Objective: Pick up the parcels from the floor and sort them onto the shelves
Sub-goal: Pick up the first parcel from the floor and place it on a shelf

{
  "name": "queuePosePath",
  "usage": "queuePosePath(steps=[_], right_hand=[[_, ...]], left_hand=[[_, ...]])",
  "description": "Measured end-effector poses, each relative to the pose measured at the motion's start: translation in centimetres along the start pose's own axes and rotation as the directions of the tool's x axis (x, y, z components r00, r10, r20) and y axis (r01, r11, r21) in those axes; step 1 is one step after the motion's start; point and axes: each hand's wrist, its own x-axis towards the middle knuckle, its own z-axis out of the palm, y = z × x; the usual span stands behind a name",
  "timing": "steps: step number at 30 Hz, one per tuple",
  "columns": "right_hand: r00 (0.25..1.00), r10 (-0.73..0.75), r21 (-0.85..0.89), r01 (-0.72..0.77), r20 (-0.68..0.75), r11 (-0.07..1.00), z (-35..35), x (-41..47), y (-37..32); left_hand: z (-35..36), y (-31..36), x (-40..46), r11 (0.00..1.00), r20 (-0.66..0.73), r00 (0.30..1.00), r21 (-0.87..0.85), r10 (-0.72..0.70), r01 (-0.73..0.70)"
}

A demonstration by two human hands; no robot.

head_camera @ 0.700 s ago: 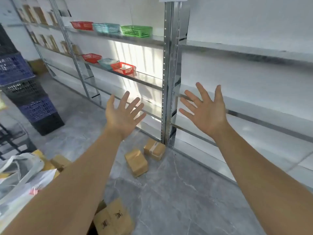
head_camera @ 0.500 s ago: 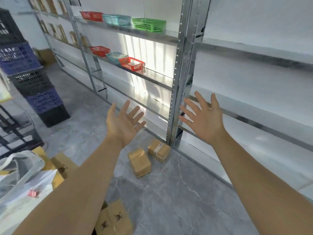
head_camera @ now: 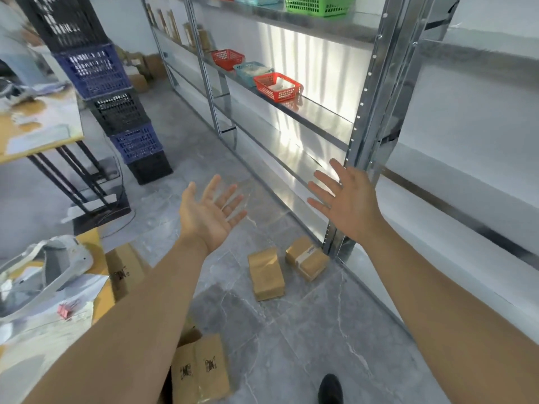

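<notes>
Both hands are held out empty above the floor (head_camera: 306,345), fingers spread apart: the left hand (head_camera: 208,212) palm-up, the right hand (head_camera: 348,204) with its back to the camera. Nothing is gripped.

Two brown parcels lie on the floor below and between the hands, near the foot of the shelf upright (head_camera: 379,112): a longer parcel (head_camera: 266,277) and, just to its right, a taped parcel (head_camera: 307,261). Whether the two touch cannot be told. A printed parcel (head_camera: 199,370) lies nearer, partly under the left forearm.

Several risks are judged likely. The taped parcel sits close against the upright, so knuckles could be knocked on the metal when it is reached for. A shoe (head_camera: 330,389) is planted near the printed parcel, which could be stepped on or kicked. The lower shelf (head_camera: 291,158) is bare and glossy, so a parcel set down carelessly might slide.

Much is cut off or unclear. The top shelf's green basket (head_camera: 318,5) is cropped by the frame. The contents of the red basket (head_camera: 277,86) are pale and cannot be identified. The heap of bags and cardboard at near left is jumbled, and any parcels within it cannot be counted. The parcel labels are unreadable.
</notes>
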Motion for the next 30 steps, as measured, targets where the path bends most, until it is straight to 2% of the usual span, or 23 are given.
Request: queuePosePath(steps=[8, 15, 18, 23, 30], right_hand=[[0.986, 0.156, -0.063, -0.153, 0.053, 0.986, -3.6, 10.5, -1.1], [0.956, 0.268, -0.158, -0.248, 0.118, 0.956, -3.2, 16.8, 2.1], [0.950, 0.299, -0.189, -0.278, 0.093, 0.942, -3.0, 19.6, 3.9], [0.951, 0.307, -0.194, -0.297, 0.023, 0.935, -3.1, 24.3, 6.8], [0.927, 0.375, -0.214, -0.369, -0.010, 0.905, -5.8, 31.5, 14.0]], left_hand=[[2.5, -3.7, 5.5, 0.999, -0.103, 0.995, -0.030, 0.011, -0.015], [-0.1, -4.6, 10.0, 0.999, -0.211, 0.977, -0.043, 0.015, -0.025], [-2.1, -5.1, 12.8, 0.998, -0.257, 0.966, -0.059, -0.003, -0.013], [-5.2, -5.9, 18.1, 0.996, -0.256, 0.964, -0.067, -0.074, 0.058], [-10.2, -9.6, 26.1, 0.989, -0.310, 0.941, -0.107, -0.134, 0.105]])
